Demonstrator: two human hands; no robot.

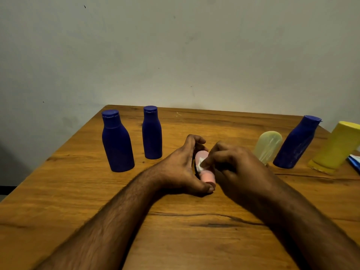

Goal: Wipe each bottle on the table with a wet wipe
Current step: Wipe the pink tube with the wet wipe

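My left hand point(183, 168) grips a small pink bottle point(207, 177) held on its side just above the wooden table point(175, 230), cap towards me. My right hand point(231, 164) pinches a white wet wipe point(201, 166) against the bottle's body. Two blue bottles stand upright at the left: a larger one point(116, 141) and a slimmer one point(152, 133). At the right stand a pale translucent yellow bottle point(268, 147), a third blue bottle point(297, 143) and a yellow bottle point(337, 145).
A blue and white packet point(355, 162) lies at the table's right edge, mostly out of frame. A plain wall rises just behind the table's far edge. The table's left edge runs diagonally beside the large blue bottle.
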